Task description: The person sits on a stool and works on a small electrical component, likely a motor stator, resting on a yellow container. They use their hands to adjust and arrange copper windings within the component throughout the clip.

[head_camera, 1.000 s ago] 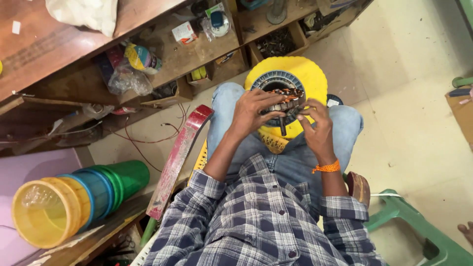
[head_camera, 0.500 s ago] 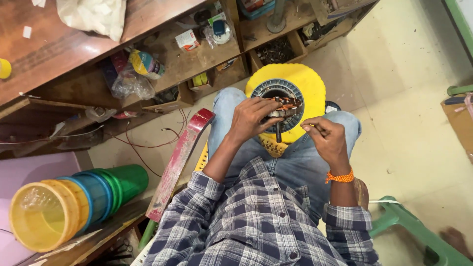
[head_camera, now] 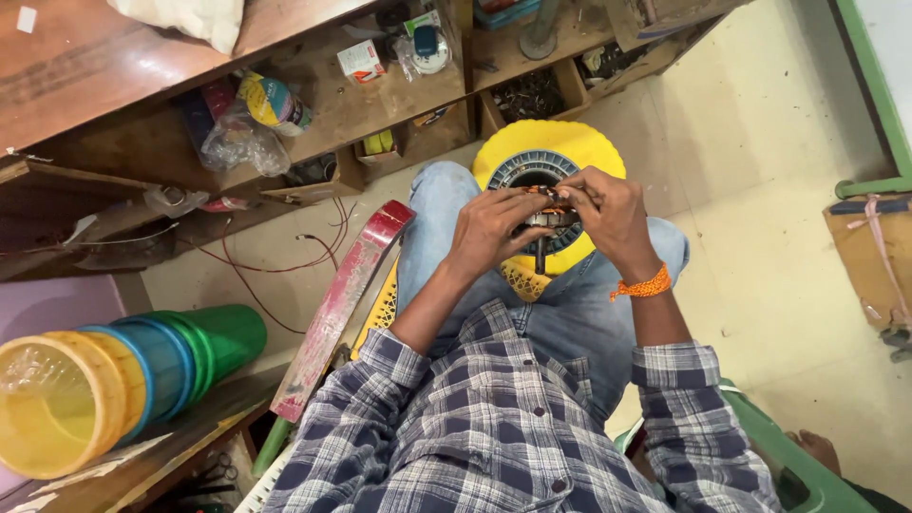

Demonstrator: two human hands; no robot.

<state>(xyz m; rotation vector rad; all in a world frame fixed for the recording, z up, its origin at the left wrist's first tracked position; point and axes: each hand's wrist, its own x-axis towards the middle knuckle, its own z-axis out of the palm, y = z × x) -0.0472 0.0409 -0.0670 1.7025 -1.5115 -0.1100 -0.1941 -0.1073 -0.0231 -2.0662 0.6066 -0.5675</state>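
Bright, even indoor light falls from above — the pale floor (head_camera: 760, 218) at the right is almost washed out, while the wooden shelves (head_camera: 313, 123) lie in dimmer shade. Shadows are soft. Focus is sharp throughout; wide-angle bending shows at the edges — the stacked plastic cups (head_camera: 104, 389) bulge.

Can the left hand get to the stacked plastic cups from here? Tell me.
Probably, with a stretch: the left hand is busy on the wound motor part, while the stacked plastic cups lie open on its side.

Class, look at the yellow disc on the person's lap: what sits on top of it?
A dark ringed motor part sits on the yellow disc. The left hand and right hand cover its middle, so the wound centre barely shows.
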